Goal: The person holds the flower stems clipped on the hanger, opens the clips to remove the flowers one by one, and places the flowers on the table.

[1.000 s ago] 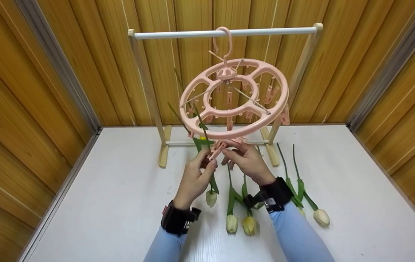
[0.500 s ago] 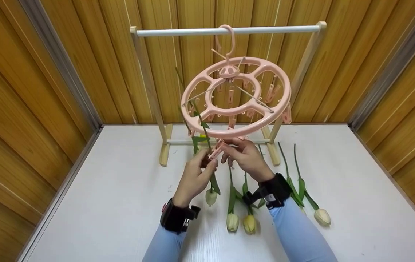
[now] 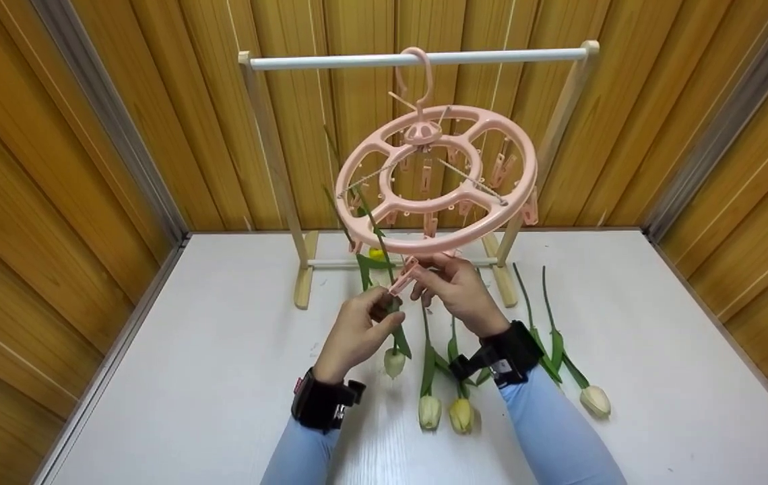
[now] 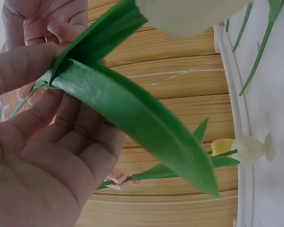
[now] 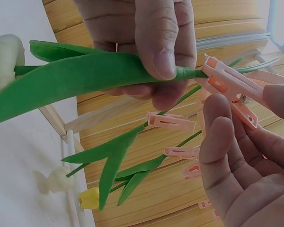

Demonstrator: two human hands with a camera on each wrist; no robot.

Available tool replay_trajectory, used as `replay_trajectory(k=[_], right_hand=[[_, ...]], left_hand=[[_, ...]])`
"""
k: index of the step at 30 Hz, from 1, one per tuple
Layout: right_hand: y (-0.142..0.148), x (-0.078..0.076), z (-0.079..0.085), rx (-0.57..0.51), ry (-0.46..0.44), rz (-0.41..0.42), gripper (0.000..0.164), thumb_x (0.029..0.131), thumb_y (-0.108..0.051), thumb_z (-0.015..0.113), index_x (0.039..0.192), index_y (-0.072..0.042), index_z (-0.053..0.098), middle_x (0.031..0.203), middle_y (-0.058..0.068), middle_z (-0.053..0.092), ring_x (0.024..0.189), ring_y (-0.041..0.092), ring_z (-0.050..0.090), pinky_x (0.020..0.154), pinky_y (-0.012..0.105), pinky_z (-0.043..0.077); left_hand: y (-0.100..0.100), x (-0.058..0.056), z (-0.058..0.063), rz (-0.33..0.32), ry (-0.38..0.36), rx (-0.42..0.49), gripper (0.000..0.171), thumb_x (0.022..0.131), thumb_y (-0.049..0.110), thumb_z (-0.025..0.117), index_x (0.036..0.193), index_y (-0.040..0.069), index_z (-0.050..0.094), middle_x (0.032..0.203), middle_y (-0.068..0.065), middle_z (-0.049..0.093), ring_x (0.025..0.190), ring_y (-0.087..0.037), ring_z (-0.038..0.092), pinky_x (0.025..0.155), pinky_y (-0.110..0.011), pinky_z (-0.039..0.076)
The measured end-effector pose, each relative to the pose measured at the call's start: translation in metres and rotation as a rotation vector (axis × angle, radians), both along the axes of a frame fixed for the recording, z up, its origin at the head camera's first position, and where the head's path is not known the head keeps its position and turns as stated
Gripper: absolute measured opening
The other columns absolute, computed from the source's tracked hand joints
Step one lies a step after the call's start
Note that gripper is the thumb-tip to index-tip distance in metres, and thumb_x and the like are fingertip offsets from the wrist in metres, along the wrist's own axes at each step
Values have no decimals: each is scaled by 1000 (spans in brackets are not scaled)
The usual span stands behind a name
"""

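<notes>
A white tulip [image 3: 395, 362] hangs head down with its green stem upright below the pink round clip hanger [image 3: 522, 168]. My left hand [image 3: 357, 331] pinches that stem just above the leaf [image 5: 99, 71], thumb on one side and fingers behind. With thumb and fingers, my right hand [image 3: 461, 296] grips a pink clothespin [image 5: 236, 85] of the hanger. The clothespin's tip is at the stem, right beside the left fingertips. In the right wrist view, two more tulips, a white one [image 5: 60, 179] and a yellow one [image 5: 89, 198], hang from other clothespins.
The hanger hooks over the white bar [image 3: 330, 62] of a wooden stand [image 3: 562, 114]. On the white table lie several tulips, among them a pale one [image 3: 430, 412], a yellowish one [image 3: 462, 415] and a white one [image 3: 596, 401] at right. Wood-look walls enclose the table.
The left thumb has drawn back from the clothespin and the left hand has dropped slightly along the stem. My right hand stays on the clothespin, nearly still.
</notes>
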State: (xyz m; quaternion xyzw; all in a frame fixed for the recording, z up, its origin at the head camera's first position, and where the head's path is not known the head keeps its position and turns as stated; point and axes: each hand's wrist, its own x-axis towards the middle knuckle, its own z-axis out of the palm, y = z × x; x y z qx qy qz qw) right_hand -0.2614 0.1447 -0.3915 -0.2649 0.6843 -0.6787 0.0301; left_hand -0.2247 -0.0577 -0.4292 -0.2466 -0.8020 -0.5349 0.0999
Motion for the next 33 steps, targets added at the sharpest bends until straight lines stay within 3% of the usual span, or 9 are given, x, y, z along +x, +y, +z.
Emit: replay_trajectory(k=[11, 19, 33], right_hand=[[2, 1, 0, 20, -1, -21, 28, 104, -7, 60, 126, 10, 64, 100, 7, 72, 73, 15, 67, 63, 23, 52], [6, 1, -2, 32, 24, -16, 32, 104, -6, 59, 127, 16, 59, 101, 8, 71, 74, 13, 67, 62, 22, 51], [8, 0, -3, 52, 91, -36, 26, 104, -4, 58, 126, 10, 63, 108, 15, 72, 74, 13, 65, 63, 23, 53]], left_hand=[[-2, 3, 1, 14, 3, -59, 10, 94, 6, 72, 88, 3, 65, 79, 2, 54, 70, -10, 51, 66, -24, 43], [-3, 3, 0, 42, 4, -87, 6, 95, 6, 72, 91, 4, 68, 77, 2, 56, 69, -10, 51, 64, -24, 43], [-4, 2, 3, 75, 21, -75, 7, 92, 3, 74, 87, 4, 69, 75, 1, 59, 68, -8, 51, 63, -24, 44]])
